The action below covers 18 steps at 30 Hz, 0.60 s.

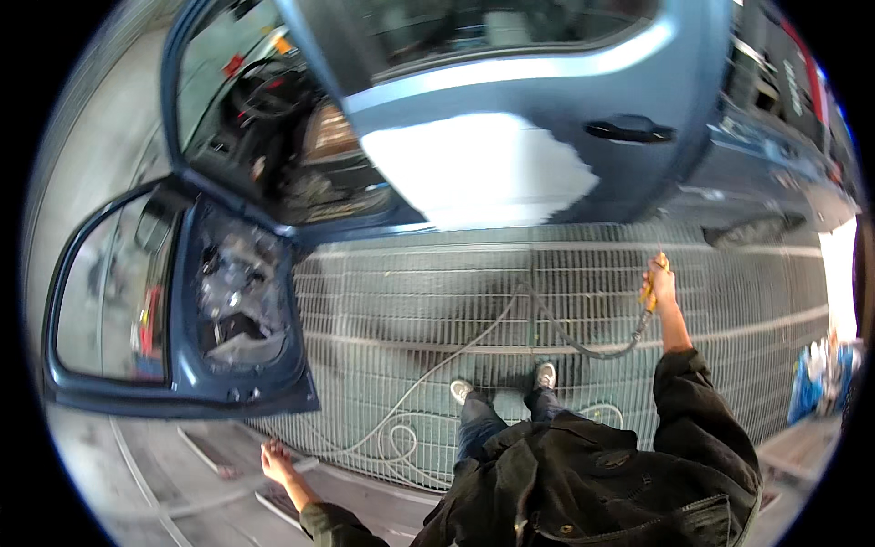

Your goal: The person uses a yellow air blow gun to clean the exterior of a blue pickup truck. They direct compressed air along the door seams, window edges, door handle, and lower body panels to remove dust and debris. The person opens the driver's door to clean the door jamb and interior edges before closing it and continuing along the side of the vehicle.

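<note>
Hand tool: yellow, slim-bodied, hose-fed [649, 297]; exact type not discernible.
Tool state: gripped in the right hand [661, 281], fingers wrapped around its body and covering part of it.
Tool pose: one end projects beyond the right hand, away from the forearm; the hose end emerges below the fist.
Hose: flexible, darker near the tool, paler farther along [602, 356].
Hose state: connected to the tool; slack.
Hose route: hangs below the right hand, curves upward to a bend between both hands, then descends toward the left hand, with loose loops.
</note>
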Motion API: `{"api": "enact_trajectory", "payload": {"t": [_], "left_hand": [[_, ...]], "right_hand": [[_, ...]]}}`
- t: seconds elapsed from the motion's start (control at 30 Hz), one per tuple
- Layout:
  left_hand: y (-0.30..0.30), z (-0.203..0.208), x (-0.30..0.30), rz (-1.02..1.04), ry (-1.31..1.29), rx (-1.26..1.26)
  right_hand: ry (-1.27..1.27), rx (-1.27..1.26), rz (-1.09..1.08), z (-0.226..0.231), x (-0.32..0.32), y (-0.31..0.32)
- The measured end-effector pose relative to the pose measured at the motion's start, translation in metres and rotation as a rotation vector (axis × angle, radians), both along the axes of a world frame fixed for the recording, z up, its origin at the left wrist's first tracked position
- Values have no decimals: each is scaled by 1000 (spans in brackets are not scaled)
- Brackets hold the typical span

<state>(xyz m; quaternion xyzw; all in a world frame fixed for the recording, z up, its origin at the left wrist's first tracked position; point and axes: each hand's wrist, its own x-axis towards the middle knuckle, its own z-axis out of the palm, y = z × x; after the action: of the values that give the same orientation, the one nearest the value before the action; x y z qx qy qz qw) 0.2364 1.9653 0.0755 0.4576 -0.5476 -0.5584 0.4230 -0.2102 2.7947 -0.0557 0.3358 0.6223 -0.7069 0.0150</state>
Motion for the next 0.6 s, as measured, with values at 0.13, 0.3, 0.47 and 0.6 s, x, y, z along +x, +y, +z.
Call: {"api": "enact_trajectory", "payload": {"t": [0.13, 0.3, 0.47, 0.6], "left_hand": [[-29, 2, 28, 170, -13, -40], [-116, 29, 51, 292, 36, -190], [-208, 71, 33, 405, -41, -397], [-284, 120, 20, 447, -194, -528]], "right_hand": [[-15, 40, 245, 6, -31, -80], [31, -30, 416, 23, -47, -184], [45, 152, 639, 74, -43, -311], [143, 219, 841, 74, -28, -394]]}}
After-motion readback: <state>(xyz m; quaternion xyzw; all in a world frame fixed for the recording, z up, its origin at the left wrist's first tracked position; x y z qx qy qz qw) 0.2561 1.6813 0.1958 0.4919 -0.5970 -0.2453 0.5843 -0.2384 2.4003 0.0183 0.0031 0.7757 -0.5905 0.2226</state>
